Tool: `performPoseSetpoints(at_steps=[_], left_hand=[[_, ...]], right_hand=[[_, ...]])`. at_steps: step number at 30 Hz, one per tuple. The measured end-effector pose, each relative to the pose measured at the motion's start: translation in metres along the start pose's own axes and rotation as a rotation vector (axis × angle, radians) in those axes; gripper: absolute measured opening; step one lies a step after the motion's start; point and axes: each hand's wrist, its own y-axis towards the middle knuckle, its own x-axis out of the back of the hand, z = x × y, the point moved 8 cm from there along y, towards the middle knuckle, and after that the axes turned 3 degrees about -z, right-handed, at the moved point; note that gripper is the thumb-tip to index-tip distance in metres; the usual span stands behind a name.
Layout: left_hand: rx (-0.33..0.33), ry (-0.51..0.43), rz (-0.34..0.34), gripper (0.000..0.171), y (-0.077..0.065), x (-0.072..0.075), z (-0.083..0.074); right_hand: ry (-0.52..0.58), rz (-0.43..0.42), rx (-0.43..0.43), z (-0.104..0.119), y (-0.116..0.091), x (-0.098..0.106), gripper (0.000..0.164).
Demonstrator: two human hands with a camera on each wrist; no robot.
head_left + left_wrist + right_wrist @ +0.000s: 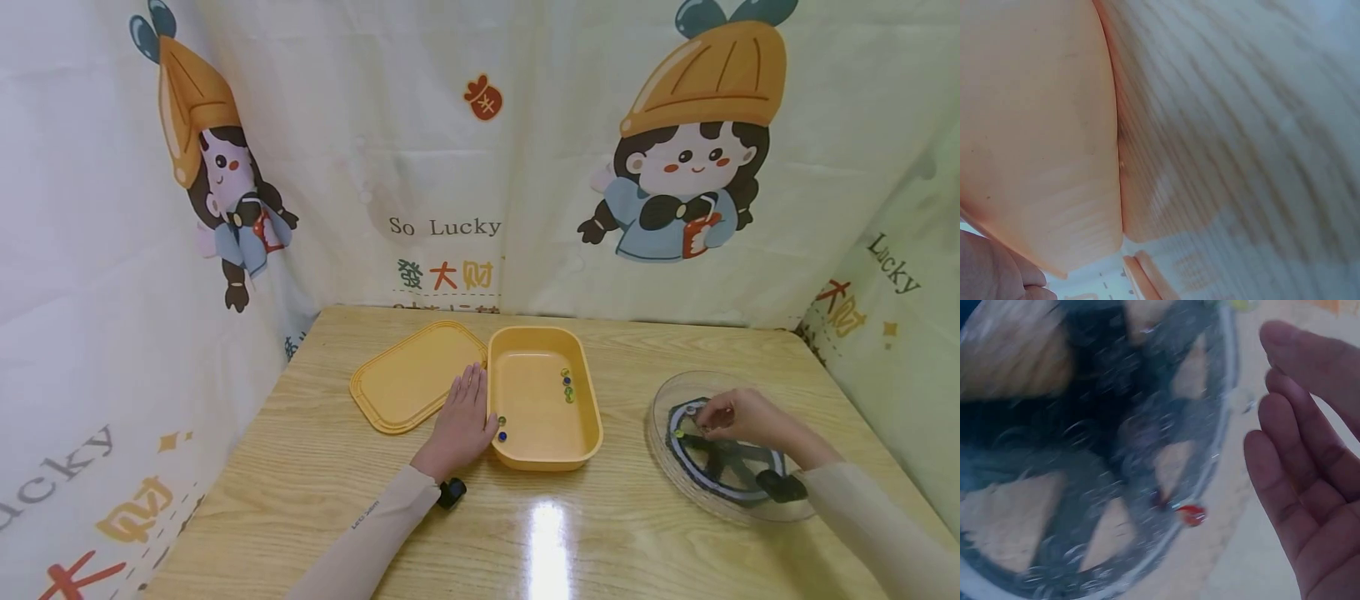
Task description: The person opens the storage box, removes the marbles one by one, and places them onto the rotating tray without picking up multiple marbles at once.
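My left hand (pixel 461 421) lies with straight fingers along the left rim of a yellow-orange plastic box (pixel 532 457). In the left wrist view, its fingertips (pixel 1032 275) show beside the box wall (pixel 1041 137). Several small glass marbles (pixel 569 392) lie inside the box, with a blue marble (pixel 502 437) near my thumb. My right hand (pixel 750 419) hovers at a clear round dish (pixel 667 392), fingers bent and thumb close to the index finger; whether something sits between them is hidden. A yellow-green marble (pixel 678 433) and a red marble (pixel 1192 515) are in the dish.
Left of the box lies a flat yellow-orange lid (pixel 416 375), partly behind my left hand. Under or in the clear dish shows a dark wheel-like pattern with a pale ring (pixel 678 454). A printed curtain (pixel 540 167) hangs along the back of the wooden table (pixel 360 508).
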Motion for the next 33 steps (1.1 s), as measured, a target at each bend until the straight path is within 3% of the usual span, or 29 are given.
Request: performPoseSetpoints(at_steps=[9, 18, 23, 33], left_hand=[[0.001, -0.001, 0.004, 0.065, 0.000, -0.001, 0.000], [-0.001, 0.006, -0.001, 0.065, 0.000, 0.001, -0.001], [0.002, 0.002, 0.001, 0.065, -0.001, 0.000, -0.001], [0.011, -0.009, 0.014, 0.066, -0.001, 0.000, 0.000]], right_hand=[[0.084, 0.093, 0.020, -0.022, -0.009, -0.013, 0.009], [0.096, 0.090, 0.062, -0.023, -0.013, -0.014, 0.011], [0.087, 0.100, 0.038, -0.022, -0.014, -0.013, 0.013], [0.035, 0.078, -0.009, -0.002, -0.006, 0.016, 0.020]])
